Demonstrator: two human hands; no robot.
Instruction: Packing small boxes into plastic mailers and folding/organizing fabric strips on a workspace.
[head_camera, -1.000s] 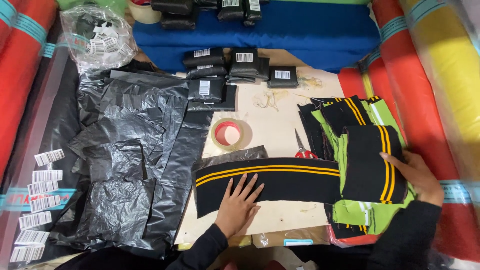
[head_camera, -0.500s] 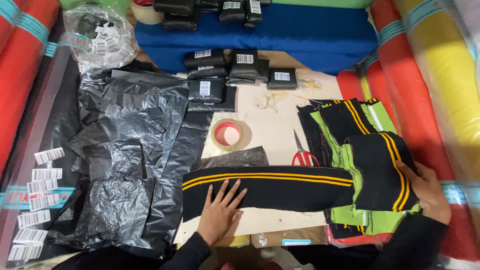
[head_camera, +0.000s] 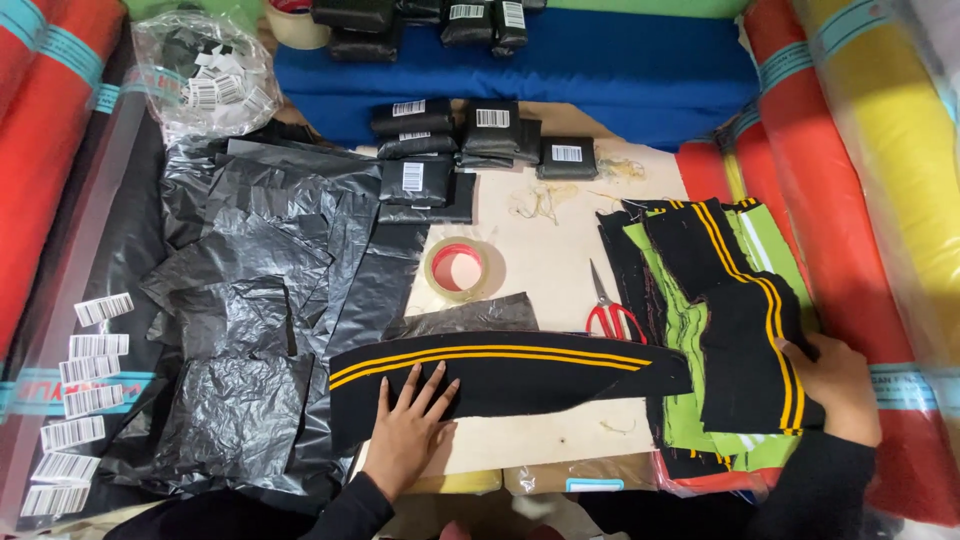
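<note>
A long black knitted band with two yellow stripes (head_camera: 520, 372) lies across the pale table. My left hand (head_camera: 408, 425) presses flat on its left part, fingers spread. The band's right end runs up onto a stack of black and green striped bands (head_camera: 700, 300) at the right. My right hand (head_camera: 830, 385) rests on the right edge of that stack and holds the folded end of the band there.
Red-handled scissors (head_camera: 610, 312) and a roll of clear tape (head_camera: 455, 268) lie just beyond the band. Crumpled black plastic bags (head_camera: 260, 300) cover the left side. Small black packed parcels (head_camera: 470, 140) sit at the back. Fabric rolls (head_camera: 880, 150) flank both sides. Label strips (head_camera: 80, 400) lie far left.
My left hand has slid the striped band leftward over the table, onto the black bags. The band's right end has unfolded off the stack, and my right hand moved slightly down.
</note>
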